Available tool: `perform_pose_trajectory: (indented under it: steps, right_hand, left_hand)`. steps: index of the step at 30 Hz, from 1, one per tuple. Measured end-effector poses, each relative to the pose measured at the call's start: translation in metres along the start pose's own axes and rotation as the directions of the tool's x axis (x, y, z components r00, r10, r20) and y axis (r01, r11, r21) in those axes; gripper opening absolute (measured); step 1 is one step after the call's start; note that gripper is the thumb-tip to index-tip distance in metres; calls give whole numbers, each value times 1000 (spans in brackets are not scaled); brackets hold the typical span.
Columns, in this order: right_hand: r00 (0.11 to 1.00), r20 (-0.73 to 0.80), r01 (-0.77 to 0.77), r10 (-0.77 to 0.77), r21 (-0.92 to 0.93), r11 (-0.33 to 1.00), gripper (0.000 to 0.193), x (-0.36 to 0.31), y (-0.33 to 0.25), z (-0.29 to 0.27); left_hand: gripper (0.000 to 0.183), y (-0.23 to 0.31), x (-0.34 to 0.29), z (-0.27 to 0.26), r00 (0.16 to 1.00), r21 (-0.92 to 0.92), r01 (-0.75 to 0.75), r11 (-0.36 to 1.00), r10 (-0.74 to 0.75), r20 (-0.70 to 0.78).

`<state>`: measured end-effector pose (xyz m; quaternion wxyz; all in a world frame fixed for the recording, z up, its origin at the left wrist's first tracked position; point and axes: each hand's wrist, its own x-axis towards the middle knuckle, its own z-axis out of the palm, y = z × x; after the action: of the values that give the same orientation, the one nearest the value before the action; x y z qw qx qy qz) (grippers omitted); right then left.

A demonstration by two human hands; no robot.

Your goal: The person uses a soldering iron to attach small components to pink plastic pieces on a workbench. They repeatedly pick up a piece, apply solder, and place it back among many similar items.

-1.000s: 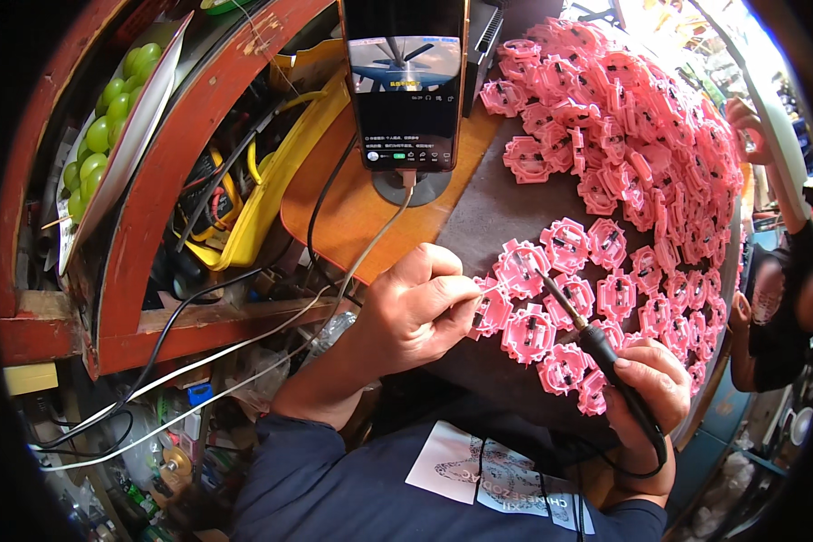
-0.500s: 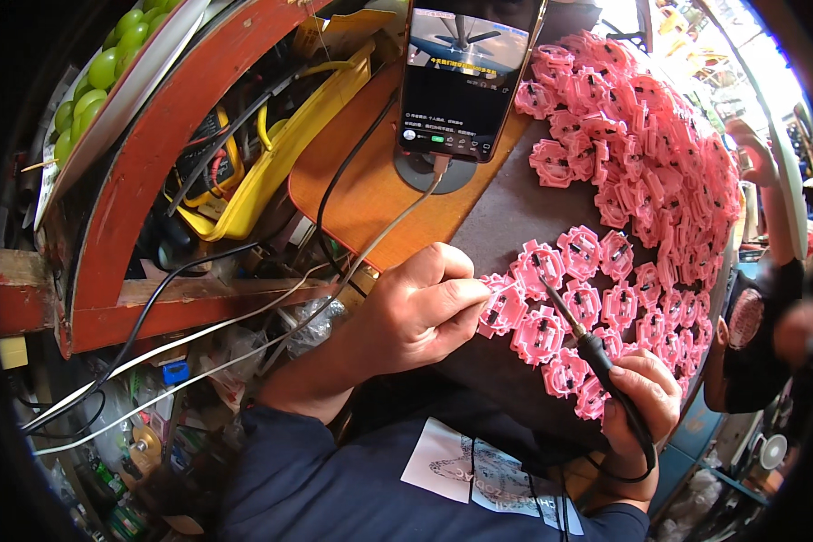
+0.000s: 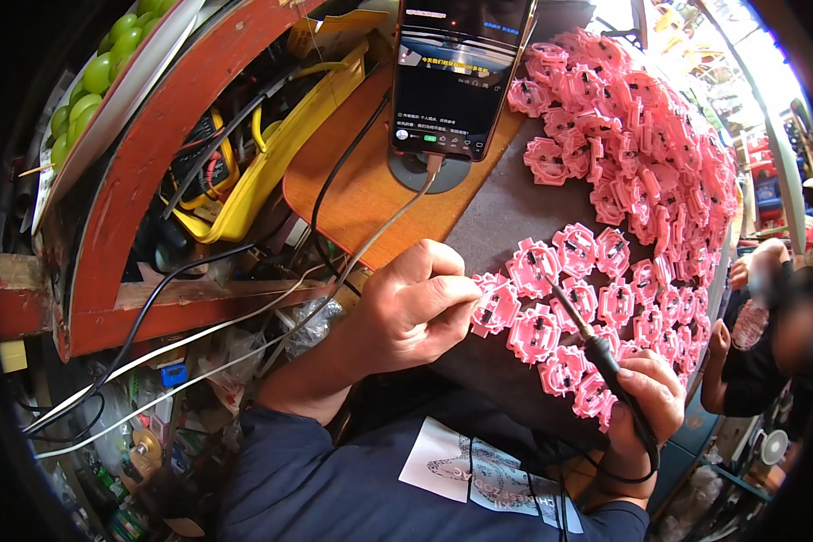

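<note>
Soldering iron is pointing its tip at one pink plastic housing on the dark work surface, and that housing is serving as our clock centre! Whether the tip is quite touching, I cannot tell. Near five o'clock the right hand is gripping the black handle, fingers closed round it. Over at eight, the left hand is pressing thumb against forefinger in a tight pinch; whatever is sitting between them is too fine to make out. Those fingertips are hovering by the neighbouring housing at seven. Soldering at the housing's dark middle looks to be the step in hand, and the next move is calling, I'd judge, for a steady tip and careful left fingers. Further out, laid-out housings are spreading from two to five, and a heap of housings is towering at one. A smartphone is glowing at eleven, a yellow bin is gaping past nine, green grapes are lying toward ten, and a co-worker is showing beyond three.
</note>
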<state>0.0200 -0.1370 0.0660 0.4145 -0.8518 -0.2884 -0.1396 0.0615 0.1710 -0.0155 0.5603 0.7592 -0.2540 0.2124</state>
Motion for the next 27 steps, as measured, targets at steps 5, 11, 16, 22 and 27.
perform_pose_trajectory:
  steps: [5,11,16,22,27]
  right_hand:
    - [999,-38,-24,22,-53,998,31,-6,-11,-11]
    - [995,88,40,-43,37,998,33,4,-26,-5]
    - [988,131,78,-87,71,994,32,6,-17,6]
    - [982,166,72,-94,134,988,33,6,-11,9]
    - [982,164,76,-98,134,988,32,6,-11,9]
  left_hand:
    - [26,1,0,-5,999,-1,-30,1000,30,-31]
    - [29,-3,-9,-13,999,-19,-46,999,45,-30]
    - [31,-3,-8,-16,998,-11,-57,998,57,1]
    - [32,-3,-9,-16,999,-5,-43,999,42,-4]
    - [31,-3,-8,-15,998,-7,-62,998,62,12]
